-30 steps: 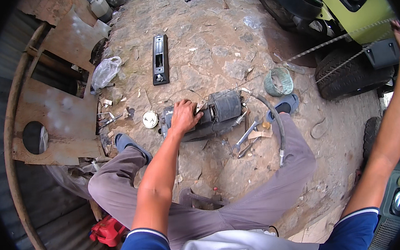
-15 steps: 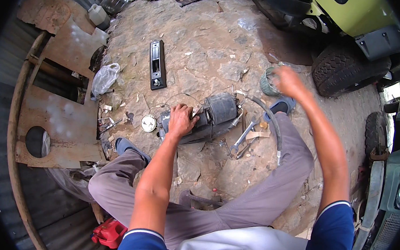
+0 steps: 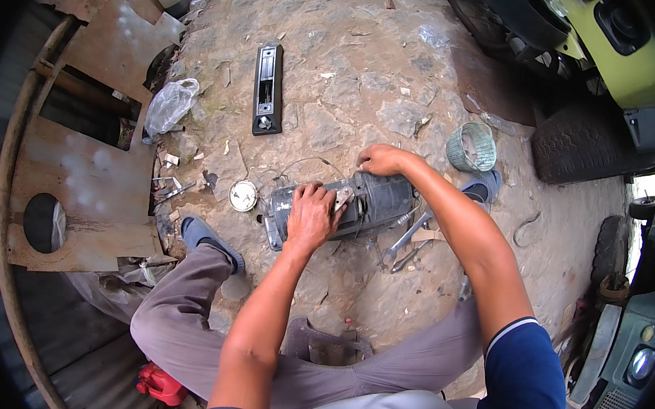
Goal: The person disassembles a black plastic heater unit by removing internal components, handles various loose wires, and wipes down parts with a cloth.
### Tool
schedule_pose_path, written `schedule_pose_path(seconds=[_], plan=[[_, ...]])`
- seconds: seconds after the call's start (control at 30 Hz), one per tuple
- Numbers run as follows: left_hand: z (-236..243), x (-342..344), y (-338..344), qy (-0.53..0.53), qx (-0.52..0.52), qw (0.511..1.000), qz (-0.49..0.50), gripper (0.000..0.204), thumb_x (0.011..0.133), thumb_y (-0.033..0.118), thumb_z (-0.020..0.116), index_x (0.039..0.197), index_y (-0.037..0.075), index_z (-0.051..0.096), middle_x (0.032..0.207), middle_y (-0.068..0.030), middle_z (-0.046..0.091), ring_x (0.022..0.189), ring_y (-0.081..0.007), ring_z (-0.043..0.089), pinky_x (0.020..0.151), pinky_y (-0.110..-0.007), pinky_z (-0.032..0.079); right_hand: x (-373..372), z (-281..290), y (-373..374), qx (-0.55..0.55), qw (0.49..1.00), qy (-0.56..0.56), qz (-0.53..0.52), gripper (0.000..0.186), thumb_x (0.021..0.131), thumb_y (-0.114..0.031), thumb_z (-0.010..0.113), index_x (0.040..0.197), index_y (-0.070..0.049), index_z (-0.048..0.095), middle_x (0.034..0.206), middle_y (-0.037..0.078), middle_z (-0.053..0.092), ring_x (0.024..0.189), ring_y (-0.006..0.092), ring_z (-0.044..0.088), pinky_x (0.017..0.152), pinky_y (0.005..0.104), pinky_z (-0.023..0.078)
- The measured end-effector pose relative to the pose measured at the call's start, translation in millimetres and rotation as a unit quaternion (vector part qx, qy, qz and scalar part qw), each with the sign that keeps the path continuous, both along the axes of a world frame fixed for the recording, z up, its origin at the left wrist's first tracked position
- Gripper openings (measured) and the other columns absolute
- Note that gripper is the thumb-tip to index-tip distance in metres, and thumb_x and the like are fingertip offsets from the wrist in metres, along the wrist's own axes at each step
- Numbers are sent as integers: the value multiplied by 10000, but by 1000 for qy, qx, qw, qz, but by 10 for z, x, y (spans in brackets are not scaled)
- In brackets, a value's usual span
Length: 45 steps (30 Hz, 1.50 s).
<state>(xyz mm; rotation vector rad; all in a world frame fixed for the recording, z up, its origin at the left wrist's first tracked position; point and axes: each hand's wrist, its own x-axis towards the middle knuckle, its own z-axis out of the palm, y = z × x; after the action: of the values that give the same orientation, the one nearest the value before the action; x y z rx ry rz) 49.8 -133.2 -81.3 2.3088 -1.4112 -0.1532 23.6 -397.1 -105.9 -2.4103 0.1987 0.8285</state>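
A dark, grimy cylindrical motor is lying on its side on the stone floor, its long axis running left to right. Its left end is showing a paler grey housing, and thin wires are looping up from its top. Both hands are resting on its upper side.

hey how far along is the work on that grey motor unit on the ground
Hard to say what is done: the grey motor unit lies on its side on the stone ground. In hand: the left hand presses on its middle, the right hand grips its far edge. Wrenches lie beside it unused, and a round cap and black panel lie loose.
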Motion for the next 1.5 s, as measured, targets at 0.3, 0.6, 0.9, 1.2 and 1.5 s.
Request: schedule_pose_path(seconds=[0.3, 0.6, 0.9, 1.2, 1.5], plan=[[-29, -236, 70, 9, 23, 1000, 3, 405, 851, 271, 722, 1171, 32, 655, 1051, -115, 650, 1229, -295, 529, 1073, -468, 359, 231, -166, 26, 73, 991, 64, 90, 402, 789, -216, 625, 1157, -81, 714, 1172, 187, 695, 1085, 334, 657, 924, 402, 509], [31, -180, -4, 11, 22, 1000, 6, 390, 837, 249, 730, 1146, 19, 672, 1037, -127, 658, 1213, -302, 546, 1070, -469, 367, 520, -302, 452, -34, 948, 209, 237, 389, 758, -195, 642, 1096, -25, 734, 1080, 177, 728, 974, 319, 695, 828, 418, 542], [-7, -136, -32, 4, 12, 1000, 8, 368, 847, 260, 732, 1122, 22, 678, 1001, -116, 655, 1208, -295, 553, 1066, -462, 372, 591, -145, 544, -87, 938, 152, 300, 291, 746, -86, 632, 999, -12, 756, 1025, 193, 729, 939, 340, 701, 785, 452, 547], [-62, -124, 10, 21, 1, 1000, 4, 394, 833, 228, 711, 1148, -3, 660, 1007, -141, 641, 1228, -319, 535, 1072, -483, 366, 685, 609, 369, 254, 958, 94, 94, 334, 841, -118, 598, 1133, 41, 627, 938, 172, 693, 837, 269, 653, 696, 420, 527], [-40, -64, -31, -2, -2, 1000, 7, 373, 840, 263, 738, 1114, 19, 668, 1025, -130, 659, 1189, -306, 556, 1048, -459, 385, 736, 1766, -1365, 258, 808, -253, -466, 156, 899, -15, 593, 1044, -69, 585, 714, -21, 565, 577, 71, 548, 490, 239, 456]])
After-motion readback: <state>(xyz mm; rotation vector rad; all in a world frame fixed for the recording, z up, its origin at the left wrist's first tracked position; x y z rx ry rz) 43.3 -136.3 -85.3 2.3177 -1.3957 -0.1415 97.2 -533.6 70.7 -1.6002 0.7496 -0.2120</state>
